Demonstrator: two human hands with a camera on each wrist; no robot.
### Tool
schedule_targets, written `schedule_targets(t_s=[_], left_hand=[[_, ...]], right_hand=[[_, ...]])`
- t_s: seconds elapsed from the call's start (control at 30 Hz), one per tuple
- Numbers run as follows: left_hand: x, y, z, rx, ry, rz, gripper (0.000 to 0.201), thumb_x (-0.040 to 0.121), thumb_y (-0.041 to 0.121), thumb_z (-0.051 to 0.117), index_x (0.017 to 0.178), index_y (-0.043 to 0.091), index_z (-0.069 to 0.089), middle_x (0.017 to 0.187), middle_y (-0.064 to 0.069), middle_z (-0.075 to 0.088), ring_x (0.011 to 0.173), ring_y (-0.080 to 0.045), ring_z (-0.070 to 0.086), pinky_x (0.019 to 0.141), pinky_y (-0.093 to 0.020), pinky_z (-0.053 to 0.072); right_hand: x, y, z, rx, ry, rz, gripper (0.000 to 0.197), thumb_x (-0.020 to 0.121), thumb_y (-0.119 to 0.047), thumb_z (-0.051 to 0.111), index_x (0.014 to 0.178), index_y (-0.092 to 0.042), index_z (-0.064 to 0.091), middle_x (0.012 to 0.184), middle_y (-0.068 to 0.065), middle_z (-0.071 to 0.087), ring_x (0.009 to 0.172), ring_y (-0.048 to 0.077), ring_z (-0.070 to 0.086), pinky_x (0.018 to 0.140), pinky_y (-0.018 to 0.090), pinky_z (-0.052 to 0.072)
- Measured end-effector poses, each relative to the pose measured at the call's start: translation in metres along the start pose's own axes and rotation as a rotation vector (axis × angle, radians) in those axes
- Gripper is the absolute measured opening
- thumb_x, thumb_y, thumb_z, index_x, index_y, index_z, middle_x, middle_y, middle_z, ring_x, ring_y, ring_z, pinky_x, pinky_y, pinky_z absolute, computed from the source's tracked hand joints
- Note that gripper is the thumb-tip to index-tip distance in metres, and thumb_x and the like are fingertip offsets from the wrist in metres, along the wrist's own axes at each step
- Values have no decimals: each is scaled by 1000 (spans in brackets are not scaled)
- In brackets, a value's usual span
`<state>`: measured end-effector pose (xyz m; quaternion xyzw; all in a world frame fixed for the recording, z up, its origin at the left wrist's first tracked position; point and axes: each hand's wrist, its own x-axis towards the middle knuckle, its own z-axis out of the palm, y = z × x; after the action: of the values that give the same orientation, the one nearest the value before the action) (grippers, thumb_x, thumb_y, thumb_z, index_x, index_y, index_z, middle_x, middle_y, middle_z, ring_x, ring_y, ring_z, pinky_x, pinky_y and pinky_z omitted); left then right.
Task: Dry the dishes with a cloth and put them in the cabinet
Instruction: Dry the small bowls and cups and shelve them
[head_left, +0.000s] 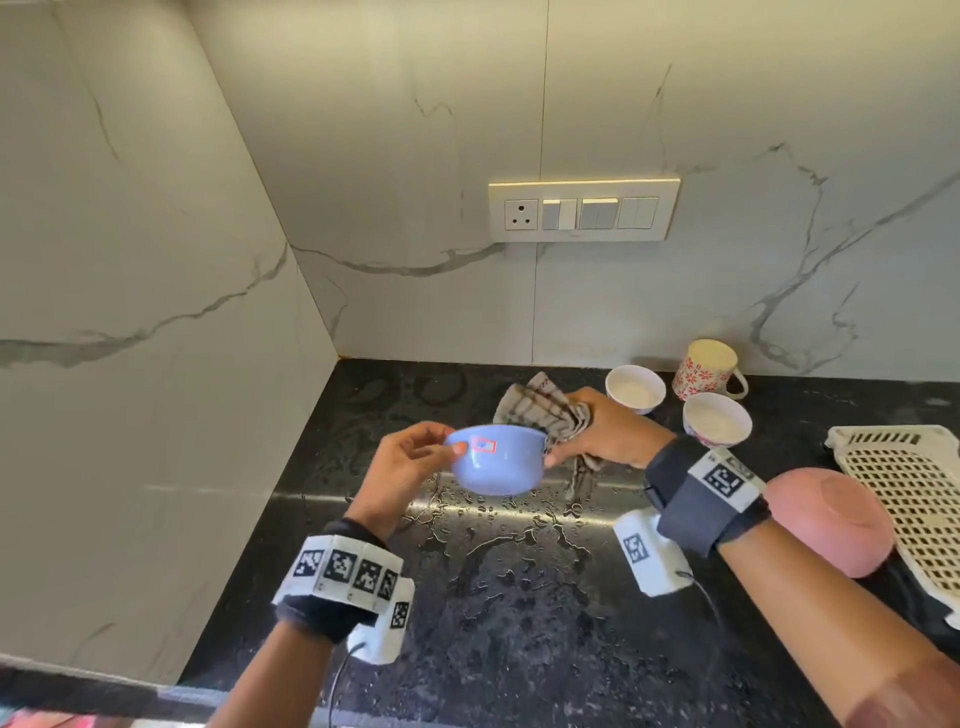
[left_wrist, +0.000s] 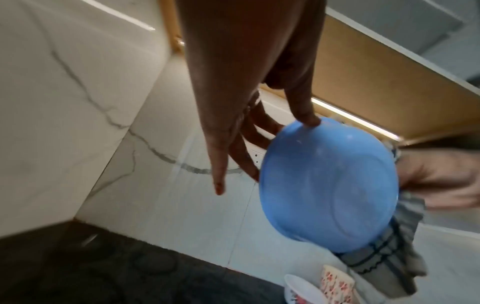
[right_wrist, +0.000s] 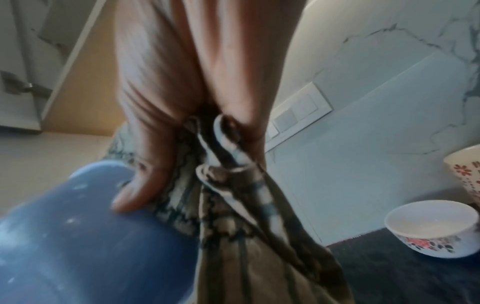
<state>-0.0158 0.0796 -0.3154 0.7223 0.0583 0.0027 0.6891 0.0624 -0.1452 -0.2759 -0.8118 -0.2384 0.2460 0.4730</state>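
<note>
left hand (head_left: 410, 462) holds blue bowl (head_left: 496, 460) | right hand (head_left: 605, 428) grips checked cloth (head_left: 543, 410), seemingly inside the bowl

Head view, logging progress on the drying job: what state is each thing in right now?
blue bowl: held off the counter, being wiped
checked cloth: bunched against the bowl's rim
left hand: grips the bowl
right hand: grips the cloth
two white bowls: upright on the counter
floral mug: upside down
pink bowl: upside down
counter: wet
</note>
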Motion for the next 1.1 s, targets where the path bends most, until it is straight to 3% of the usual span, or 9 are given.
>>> schedule_targets(t_s=[0.1, 0.23, 0.33, 0.43, 0.53, 0.63, 0.73, 0.97, 1.1], left_hand=[[-3, -1, -5, 54, -41, 0, 9, 86, 13, 63, 79, 8, 64, 68, 4, 68, 66, -8, 59, 63, -21, 45], [-11, -11, 8, 24, -68, -13, 15, 85, 22, 60, 91, 8, 59, 76, -5, 68, 71, -17, 61, 63, -28, 46], [-17, -14, 22, -51, -79, -30, 13, 94, 3, 49, 103, 9, 56, 89, -4, 70, 79, -12, 65, 67, -25, 51], [-21, -10, 32, -97, -67, 31, 25, 88, -7, 51, 109, 5, 57, 103, -7, 67, 90, -11, 65, 75, -20, 52], [-25, -12, 32, -94, -14, 79, 39, 73, 4, 57, 111, 13, 59, 110, -5, 67, 106, -18, 63, 89, -29, 51], [-31, -20, 32, -144, 15, 100, 39, 69, 7, 63, 107, 12, 59, 108, -11, 68, 104, -27, 63, 89, -41, 52], [-34, -21, 35, -163, 36, 156, 43, 65, 17, 68, 103, 2, 55, 98, -18, 65, 90, -26, 63, 81, -42, 52], [-36, -11, 36, -178, -35, 176, 40, 79, -29, 34, 105, -3, 51, 87, -2, 71, 84, -12, 66, 71, -22, 52], [-42, -8, 31, -212, -89, 174, 21, 81, -13, 46, 97, 1, 47, 81, -6, 72, 74, -17, 65, 68, -23, 51]], right_hand=[[7, 12, -4, 230, 338, 8, 30, 71, 11, 71, 100, 4, 66, 102, 20, 68, 72, -2, 65, 77, 17, 51], [2, 11, 12, 424, 635, -61, 26, 78, 7, 66, 100, -8, 65, 96, 9, 69, 82, 5, 64, 81, 26, 52], [-13, 4, 44, 310, 583, -224, 25, 82, 8, 63, 99, -10, 66, 85, -10, 69, 72, -11, 62, 67, 9, 49], [-22, 17, 81, 62, 386, -365, 38, 80, -7, 60, 116, -18, 61, 118, -13, 64, 115, -1, 54, 97, 16, 42], [-26, 32, 94, -1, 243, -398, 60, 75, -18, 60, 132, -30, 48, 149, -12, 32, 144, 6, 14, 118, 35, 16], [-27, 26, 95, 217, 112, -333, 58, 70, -32, 62, 127, -30, 52, 155, -14, 19, 144, 3, 5, 119, 42, 10], [-22, 13, 100, 374, 198, -253, 48, 67, -48, 66, 108, -25, 61, 150, -16, 25, 140, -4, 16, 117, 38, 20], [-3, 9, 103, 335, 450, -332, 29, 80, -15, 62, 107, -24, 59, 142, -11, 43, 130, 7, 43, 108, 30, 37], [4, -1, 83, 532, 495, -238, 29, 86, 4, 56, 103, -19, 65, 113, -2, 65, 96, 2, 64, 80, 16, 50]])
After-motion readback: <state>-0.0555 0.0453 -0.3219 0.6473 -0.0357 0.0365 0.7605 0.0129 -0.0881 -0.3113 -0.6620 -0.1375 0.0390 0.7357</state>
